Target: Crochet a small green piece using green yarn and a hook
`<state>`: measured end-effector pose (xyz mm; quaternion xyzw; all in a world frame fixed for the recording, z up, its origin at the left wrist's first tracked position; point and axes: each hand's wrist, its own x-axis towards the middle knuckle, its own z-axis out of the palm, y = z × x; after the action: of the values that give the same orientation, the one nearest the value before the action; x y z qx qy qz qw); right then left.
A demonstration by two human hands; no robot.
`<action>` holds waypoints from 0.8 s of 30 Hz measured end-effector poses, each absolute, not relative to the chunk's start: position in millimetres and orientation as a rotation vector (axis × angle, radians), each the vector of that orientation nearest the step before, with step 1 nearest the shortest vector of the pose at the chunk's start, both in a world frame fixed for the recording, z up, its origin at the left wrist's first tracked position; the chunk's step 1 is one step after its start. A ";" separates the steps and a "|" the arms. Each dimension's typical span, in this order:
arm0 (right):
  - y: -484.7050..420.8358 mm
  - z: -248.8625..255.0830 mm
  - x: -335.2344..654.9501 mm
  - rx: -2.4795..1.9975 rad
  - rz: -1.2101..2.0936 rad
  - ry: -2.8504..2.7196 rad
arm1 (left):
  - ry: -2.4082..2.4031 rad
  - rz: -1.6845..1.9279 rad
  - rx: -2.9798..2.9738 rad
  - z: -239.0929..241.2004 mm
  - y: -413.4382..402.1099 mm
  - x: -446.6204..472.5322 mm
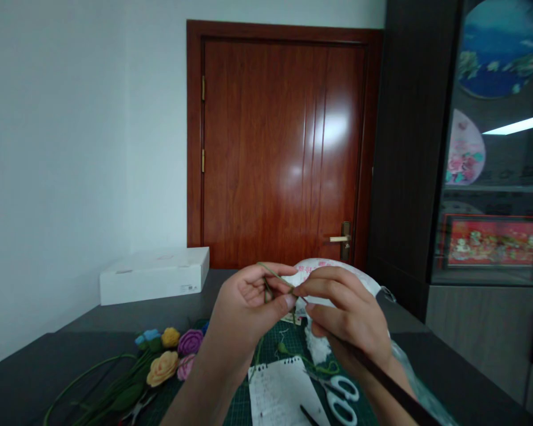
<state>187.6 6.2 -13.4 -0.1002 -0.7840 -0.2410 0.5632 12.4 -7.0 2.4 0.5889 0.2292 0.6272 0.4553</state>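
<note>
Left hand (251,305) pinches green yarn (275,275) held up over the mat (270,344), strand across its index finger; right hand (350,313) looks clamped on a dark stick-like tool (373,368). Piece seems barely formed, most remaining; flowers (162,368) by mat's left edge look finished.

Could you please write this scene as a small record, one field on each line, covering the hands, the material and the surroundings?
Left hand: pinching green yarn, a strand across its fingers
Right hand: fingertips at the same yarn; exact grip unclear
Flowers: blue, yellow, purple, peach and pink, on the left
Sheet of paper: on the green mat, with writing
Scissors: white-handled, right of the paper
Box: white, far left
Door: reddish-brown wood, closed, behind
</note>
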 end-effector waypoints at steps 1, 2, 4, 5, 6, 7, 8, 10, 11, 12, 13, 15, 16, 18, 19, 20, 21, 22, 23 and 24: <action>8.4 -15.8 185.0 -0.250 -0.615 -1.807 | 0.565 1.556 1.440 1.3 -7.0 12.8; 11.1 -18.4 182.1 -0.246 -0.625 -1.770 | 0.561 1.560 1.423 -0.1 -6.5 13.2; 17.4 -24.0 176.2 -0.195 -0.536 -1.714 | 0.544 1.545 1.383 -2.9 -4.8 14.5; 20.8 -26.8 173.5 -0.170 -0.452 -1.684 | 0.529 1.533 1.362 -3.9 -3.9 15.2; 24.2 -29.5 171.2 -0.150 -0.358 -1.644 | 0.514 1.524 1.341 -4.6 -3.1 16.0; 27.7 -32.0 169.3 -0.132 -0.270 -1.598 | 0.497 1.519 1.319 -4.7 -2.7 16.6; 31.0 -34.5 167.9 -0.118 -0.193 -1.551 | 0.483 1.519 1.297 -4.3 -2.8 17.2; 36.8 -39.2 166.1 -0.082 -0.098 -1.472 | 0.469 1.525 1.249 -2.2 -4.3 18.1; 39.0 -41.4 165.6 -0.069 -0.093 -1.451 | 0.469 1.525 1.226 -1.0 -5.5 18.6; 40.4 -43.5 165.0 -0.064 -0.121 -1.448 | 0.471 1.524 1.204 0.2 -6.8 19.4; 40.9 -45.4 164.3 -0.071 -0.178 -1.461 | 0.477 1.528 1.184 0.9 -8.0 20.4; 39.2 -48.6 161.7 -0.124 -0.359 -1.501 | 0.497 1.586 1.161 0.7 -9.5 23.6; 37.0 -49.6 159.7 -0.158 -0.467 -1.521 | 0.507 1.642 1.168 0.0 -9.7 25.3; 30.3 -50.0 155.4 -0.238 -0.621 -1.523 | 0.545 1.782 1.237 -2.1 -9.1 27.9; 26.1 -49.2 153.6 -0.274 -0.658 -1.517 | 0.575 1.845 1.298 -3.0 -8.4 28.1; 21.7 -47.7 152.4 -0.313 -0.655 -1.511 | 0.611 1.889 1.370 -3.5 -7.4 27.5; 17.4 -45.5 152.1 -0.352 -0.624 -1.514 | 0.648 1.913 1.449 -3.7 -6.3 26.0; 13.4 -42.8 152.9 -0.370 -0.582 -1.513 | 0.677 1.915 1.524 -3.4 -5.1 23.8; 10.0 -39.6 154.7 -0.389 -0.536 -1.517 | 0.689 1.897 1.588 -2.9 -3.8 21.1; 7.4 -36.1 157.3 -0.419 -0.473 -1.497 | 0.677 1.858 1.636 -2.1 -2.8 18.2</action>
<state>157.3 7.4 -36.1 -0.1872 -0.6690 -0.2115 0.6875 18.2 -2.8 -2.1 0.6112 0.2530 0.6942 0.2838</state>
